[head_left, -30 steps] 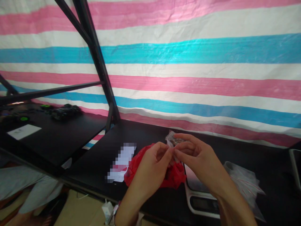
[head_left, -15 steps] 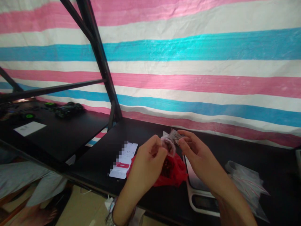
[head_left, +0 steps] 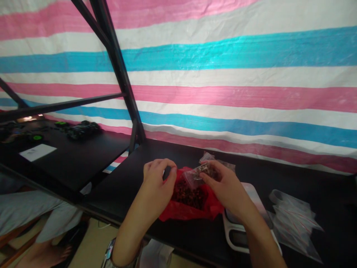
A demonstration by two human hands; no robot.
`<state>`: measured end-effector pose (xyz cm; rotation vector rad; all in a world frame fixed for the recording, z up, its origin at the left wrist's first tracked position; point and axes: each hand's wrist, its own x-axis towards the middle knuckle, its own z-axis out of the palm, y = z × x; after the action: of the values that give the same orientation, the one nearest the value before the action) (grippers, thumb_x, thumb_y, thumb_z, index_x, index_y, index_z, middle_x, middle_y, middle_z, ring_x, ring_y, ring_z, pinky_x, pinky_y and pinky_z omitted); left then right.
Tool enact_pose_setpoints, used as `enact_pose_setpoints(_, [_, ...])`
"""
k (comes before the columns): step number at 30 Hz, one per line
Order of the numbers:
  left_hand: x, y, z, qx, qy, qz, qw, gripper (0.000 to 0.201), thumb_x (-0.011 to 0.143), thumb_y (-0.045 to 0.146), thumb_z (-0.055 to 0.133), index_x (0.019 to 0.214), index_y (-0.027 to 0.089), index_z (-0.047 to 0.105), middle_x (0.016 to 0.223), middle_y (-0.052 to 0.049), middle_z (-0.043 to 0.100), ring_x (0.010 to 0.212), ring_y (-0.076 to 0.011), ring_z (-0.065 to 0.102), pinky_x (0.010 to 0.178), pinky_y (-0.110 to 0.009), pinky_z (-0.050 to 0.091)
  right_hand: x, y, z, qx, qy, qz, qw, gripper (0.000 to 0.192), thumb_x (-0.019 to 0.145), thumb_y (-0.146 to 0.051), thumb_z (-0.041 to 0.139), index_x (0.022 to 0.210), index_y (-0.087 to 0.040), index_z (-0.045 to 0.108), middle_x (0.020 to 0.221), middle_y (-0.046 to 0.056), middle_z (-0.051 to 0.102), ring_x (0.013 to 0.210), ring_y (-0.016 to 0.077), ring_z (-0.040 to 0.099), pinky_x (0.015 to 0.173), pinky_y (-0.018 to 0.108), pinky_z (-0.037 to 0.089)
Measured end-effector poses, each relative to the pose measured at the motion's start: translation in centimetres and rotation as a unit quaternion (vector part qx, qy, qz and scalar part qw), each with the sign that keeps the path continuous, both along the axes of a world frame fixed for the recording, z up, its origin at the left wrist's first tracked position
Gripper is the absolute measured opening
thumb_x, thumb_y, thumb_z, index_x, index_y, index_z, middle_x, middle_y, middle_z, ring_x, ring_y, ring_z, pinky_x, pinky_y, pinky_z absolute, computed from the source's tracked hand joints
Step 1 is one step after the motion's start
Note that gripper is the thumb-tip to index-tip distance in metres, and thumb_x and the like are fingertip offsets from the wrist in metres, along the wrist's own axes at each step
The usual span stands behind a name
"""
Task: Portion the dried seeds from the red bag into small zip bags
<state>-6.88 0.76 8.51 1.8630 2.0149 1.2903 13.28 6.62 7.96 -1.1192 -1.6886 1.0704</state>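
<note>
Nearest, at the bottom edge, a wristwatch [head_left: 109, 257] sits on the person's left forearm. To the right, a white digital scale [head_left: 245, 227] rests on the black table [head_left: 306, 186], its platform partly under the right wrist, and a heap of clear zip bags [head_left: 295, 223] with red seal lines lies just right of it.

In the middle, an open red plastic bag [head_left: 181, 212] lies on the table, holding dark reddish-brown dried bits [head_left: 186, 195]. The left hand [head_left: 157, 182] hovers at the bag's left rim, fingers curled inward with thumb and forefinger tips pinched together; what they pinch cannot be made out. The right hand [head_left: 227, 188] grips a small clear zip bag [head_left: 205, 171] between thumb and fingers, held above the red bag's far edge, some of the dark bits inside it.

Farther left, a second black table [head_left: 69, 163] carries a white sheet [head_left: 37, 152] and dark gadgets [head_left: 82, 129]. A black metal frame [head_left: 119, 78] rises between the tables, and a pink, white and blue striped tarp [head_left: 237, 74] hangs behind.
</note>
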Motion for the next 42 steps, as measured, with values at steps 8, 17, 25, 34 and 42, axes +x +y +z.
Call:
enact_pose_setpoints(8, [2.2,0.0,-0.9,-0.055,0.046,-0.047,0.996,0.029,0.097,0.019,0.064,0.114,0.032,0.083,0.128,-0.008,0.073,0.126,-0.0349,0.051,0.110,-0.055,0.044,-1.0,-0.7,0.6,0.012,-0.081,0.010,0.997,0.037,0.082,-0.015,0.074,0.118,-0.024,0.079,0.115,0.006,0.083,0.103,0.0262,0.078,0.098,0.042,0.059])
enact_pose_setpoints(17, [1.3,0.5,-0.4,-0.054,0.055,-0.035,0.996,0.023,0.098,0.018,0.062,0.093,0.027,0.083,0.105,-0.007,0.079,0.110,-0.0315,0.056,0.106,-0.053,0.044,-0.4,-0.4,-0.1,0.020,0.020,0.033,0.999,0.037,0.083,-0.021,0.072,0.119,-0.026,0.077,0.108,0.006,0.084,0.097,0.0239,0.080,0.094,0.041,0.062])
enact_pose_setpoints(25, [2.2,-0.3,0.0,-0.025,0.090,0.006,0.996,0.022,0.097,0.021,0.065,0.092,0.031,0.085,0.107,-0.009,0.076,0.109,-0.0356,0.051,0.093,-0.050,0.048,0.0,-0.8,1.3,0.100,-0.029,-0.017,0.994,0.026,0.087,-0.026,0.066,0.108,-0.027,0.081,0.094,0.004,0.084,0.085,0.0230,0.077,0.085,0.038,0.060])
enact_pose_setpoints(34, [1.7,-0.8,0.3,-0.068,0.112,-0.002,0.991,0.022,0.096,0.023,0.065,0.094,0.033,0.084,0.111,-0.009,0.076,0.110,-0.0365,0.052,0.091,-0.052,0.048,-1.0,-1.3,1.1,0.131,-0.084,-0.020,0.988,0.029,0.091,-0.023,0.063,0.113,-0.028,0.081,0.094,0.003,0.082,0.087,0.0228,0.074,0.089,0.038,0.056])
enact_pose_setpoints(42, [1.4,-0.8,0.2,-0.079,0.121,-0.004,0.989,0.023,0.097,0.023,0.066,0.105,0.034,0.084,0.114,-0.007,0.076,0.110,-0.0354,0.051,0.089,-0.049,0.044,-1.1,-1.2,1.2,0.156,-0.081,-0.019,0.984,0.028,0.092,-0.023,0.063,0.114,-0.027,0.080,0.097,0.004,0.082,0.087,0.0217,0.074,0.088,0.036,0.057])
